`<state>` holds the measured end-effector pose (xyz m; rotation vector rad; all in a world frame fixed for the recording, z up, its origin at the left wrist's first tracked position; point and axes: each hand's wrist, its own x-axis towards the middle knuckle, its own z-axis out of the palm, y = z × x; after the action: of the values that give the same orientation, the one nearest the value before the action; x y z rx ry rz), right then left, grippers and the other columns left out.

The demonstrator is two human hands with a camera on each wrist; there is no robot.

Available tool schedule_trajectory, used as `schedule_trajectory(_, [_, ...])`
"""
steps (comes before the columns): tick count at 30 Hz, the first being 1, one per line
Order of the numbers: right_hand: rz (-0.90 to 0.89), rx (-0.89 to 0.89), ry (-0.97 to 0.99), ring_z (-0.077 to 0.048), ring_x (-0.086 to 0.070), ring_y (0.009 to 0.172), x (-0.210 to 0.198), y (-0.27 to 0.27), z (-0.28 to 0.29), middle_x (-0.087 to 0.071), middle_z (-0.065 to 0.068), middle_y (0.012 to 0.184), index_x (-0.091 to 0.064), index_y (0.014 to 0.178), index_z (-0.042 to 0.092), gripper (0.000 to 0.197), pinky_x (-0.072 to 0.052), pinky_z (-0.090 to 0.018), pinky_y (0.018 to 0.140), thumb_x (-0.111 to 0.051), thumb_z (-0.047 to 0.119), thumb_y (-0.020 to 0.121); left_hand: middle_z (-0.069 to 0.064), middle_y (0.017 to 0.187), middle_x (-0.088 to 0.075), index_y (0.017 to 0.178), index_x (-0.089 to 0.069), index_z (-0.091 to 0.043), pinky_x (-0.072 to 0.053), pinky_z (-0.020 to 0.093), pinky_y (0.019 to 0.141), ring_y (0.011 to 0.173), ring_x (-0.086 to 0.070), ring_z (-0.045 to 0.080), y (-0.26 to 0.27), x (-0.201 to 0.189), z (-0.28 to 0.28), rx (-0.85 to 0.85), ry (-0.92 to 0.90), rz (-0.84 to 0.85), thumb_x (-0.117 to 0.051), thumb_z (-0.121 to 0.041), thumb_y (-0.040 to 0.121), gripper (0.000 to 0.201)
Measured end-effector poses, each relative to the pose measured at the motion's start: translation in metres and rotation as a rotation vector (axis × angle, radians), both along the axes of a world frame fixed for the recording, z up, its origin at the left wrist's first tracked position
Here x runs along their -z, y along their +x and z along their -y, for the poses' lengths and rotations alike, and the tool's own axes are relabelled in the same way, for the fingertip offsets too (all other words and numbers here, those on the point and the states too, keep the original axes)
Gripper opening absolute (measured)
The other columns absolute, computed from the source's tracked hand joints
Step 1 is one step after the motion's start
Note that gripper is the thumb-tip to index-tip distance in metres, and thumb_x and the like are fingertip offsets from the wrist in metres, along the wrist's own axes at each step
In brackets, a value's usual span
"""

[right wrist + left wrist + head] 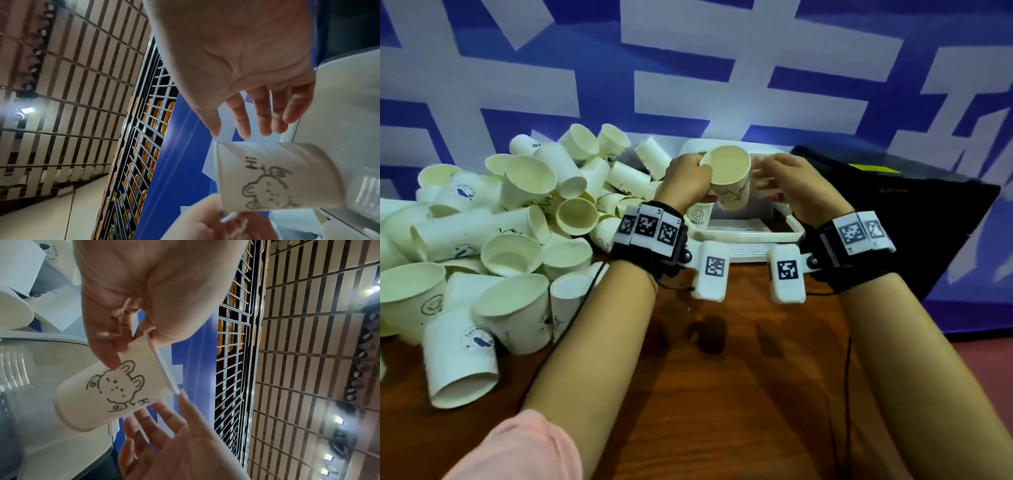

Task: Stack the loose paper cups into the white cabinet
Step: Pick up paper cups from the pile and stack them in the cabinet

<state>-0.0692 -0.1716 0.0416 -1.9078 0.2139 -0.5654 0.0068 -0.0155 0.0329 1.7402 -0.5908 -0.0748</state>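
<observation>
Looks like a big hall or show space, not a home. A huge blue banner with white letters (688,78) behind a brown wooden table (722,359). High up, a slatted ceiling (308,353) with rows of round spotlights (362,353) and bright lamps. Metal wire racks (144,146) with orange things behind them. A heap of paper cups (500,222) piled on the table.

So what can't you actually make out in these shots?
- Inside of the white cabinet: head view, hidden by both hands and the bear cup.
- Right hand touching the cup: right wrist view, blurred.
- Cup pile: cut off at the left edge, head view; count unclear.
</observation>
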Motion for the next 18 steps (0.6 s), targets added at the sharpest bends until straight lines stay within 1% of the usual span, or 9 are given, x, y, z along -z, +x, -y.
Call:
schedule_trajectory(3, [-0.002,-0.041,-0.039,-0.011,-0.058,0.082,-0.002,0.015,-0.002,-0.064,-0.002,0.098,-0.061,0.113,0.012,0.036,-0.049,-0.023,0.072,-0.045,0.041,0.100,0.023,0.112,-0.063,0.109,-0.063,-0.006,-0.057,0.049,0.081,0.102,-0.063,0.038,0.015,0.005,0.010,-0.010,0.013,-0.010,-0.039,-0.010,0.084,0.035])
schedule_trajectory(5, [-0.006,-0.041,-0.046,-0.015,-0.060,0.089,-0.002,0.027,-0.002,-0.066,-0.006,0.108,-0.061,0.113,0.014,0.035,-0.052,-0.023,0.075,-0.046,0.042,0.100,0.022,0.111,-0.064,0.109,-0.063,-0.007,-0.057,0.049,0.083,0.101,-0.063,0.037,0.029,0.010,0.016,-0.012,0.023,-0.023,-0.040,-0.014,0.085,0.034])
schedule_trajectory(7, [0.010,-0.048,-0.017,-0.020,-0.060,0.095,0.002,0.040,0.002,-0.065,-0.009,0.114,-0.061,0.115,0.013,0.028,-0.055,-0.022,0.076,-0.049,0.034,0.100,0.020,0.110,-0.065,0.109,-0.063,-0.010,-0.055,0.049,0.086,0.101,-0.064,0.036,0.041,0.013,0.018,-0.015,0.030,-0.020,-0.040,-0.017,0.086,0.033])
schedule_trajectory(8, [0.020,-0.060,0.008,-0.021,-0.061,0.095,0.004,0.047,0.005,-0.064,-0.009,0.113,-0.061,0.115,0.012,0.025,-0.056,-0.022,0.076,-0.050,0.028,0.100,0.019,0.110,-0.065,0.110,-0.064,-0.011,-0.055,0.049,0.087,0.101,-0.063,0.035,0.049,0.015,0.020,-0.007,0.027,-0.015,-0.040,-0.017,0.089,0.032])
schedule_trajectory(10, [0.047,-0.094,0.073,-0.016,-0.063,0.090,0.008,0.057,0.010,-0.065,-0.005,0.104,-0.061,0.114,0.010,0.020,-0.056,-0.024,0.078,-0.049,0.018,0.101,0.015,0.113,-0.065,0.115,-0.065,-0.015,-0.055,0.046,0.088,0.102,-0.064,0.032,0.058,0.015,0.019,0.021,0.020,0.004,-0.042,-0.016,0.094,0.031])
schedule_trajectory(12, [0.085,-0.141,0.158,-0.011,-0.065,0.086,0.013,0.069,0.018,-0.066,-0.002,0.098,-0.062,0.106,0.010,0.014,-0.057,-0.025,0.077,-0.050,0.009,0.100,0.012,0.112,-0.066,0.120,-0.064,-0.019,-0.057,0.043,0.086,0.097,-0.067,0.028,0.070,0.016,0.020,0.071,0.002,-0.006,-0.045,-0.015,0.097,0.030])
schedule_trajectory(14, [0.104,-0.169,0.184,-0.012,-0.065,0.088,0.018,0.079,0.024,-0.066,-0.002,0.098,-0.063,0.100,0.012,0.013,-0.057,-0.026,0.076,-0.051,0.005,0.098,0.008,0.111,-0.066,0.124,-0.063,-0.019,-0.058,0.038,0.082,0.092,-0.067,0.025,0.081,0.018,0.023,0.104,0.008,0.009,-0.048,-0.012,0.098,0.031])
schedule_trajectory(16, [0.119,-0.187,0.201,-0.013,-0.065,0.090,0.022,0.089,0.029,-0.066,-0.002,0.098,-0.062,0.099,0.011,0.013,-0.057,-0.027,0.076,-0.052,0.002,0.097,0.008,0.115,-0.065,0.127,-0.062,-0.018,-0.059,0.035,0.079,0.097,-0.067,0.023,0.090,0.021,0.028,0.107,0.016,0.043,-0.050,-0.010,0.097,0.033])
schedule_trajectory(18, [0.136,-0.199,0.239,-0.014,-0.063,0.090,0.027,0.100,0.035,-0.065,-0.003,0.097,-0.061,0.097,0.009,0.015,-0.056,-0.032,0.083,-0.051,-0.001,0.096,0.010,0.119,-0.062,0.127,-0.062,-0.016,-0.060,0.037,0.078,0.102,-0.065,0.024,0.096,0.024,0.032,0.099,-0.002,0.058,-0.053,-0.007,0.095,0.035])
